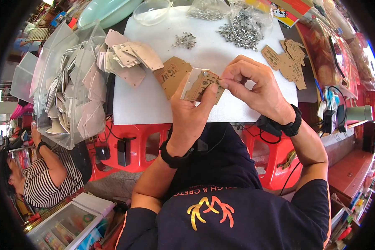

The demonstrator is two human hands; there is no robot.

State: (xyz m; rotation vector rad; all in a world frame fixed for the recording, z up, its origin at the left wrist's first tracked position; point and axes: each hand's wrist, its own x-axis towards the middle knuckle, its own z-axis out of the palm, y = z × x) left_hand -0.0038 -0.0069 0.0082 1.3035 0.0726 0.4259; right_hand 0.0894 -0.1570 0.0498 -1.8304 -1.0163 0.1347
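My left hand (187, 118) is closed around a small brown printed card (202, 86), with what looks like a white card behind it. At the card's right edge, the thumb and fingertips of my right hand (260, 89) pinch something too small to make out. More brown cards (171, 74) lie just behind my left hand, and another group of brown cards (285, 62) is spread to the right. Small shiny metal pieces sit in a little pile (185, 41) and a larger heap (239, 35) at the far side of the white board (139, 109).
A clear plastic bin (73, 121) full of pale cards stands at the left, loose pale cards (131, 77) beside it. Clear bags and a round clear dish (152, 11) are at the back. Red stools (148, 143) stand below the board. A person in stripes (52, 179) is at left.
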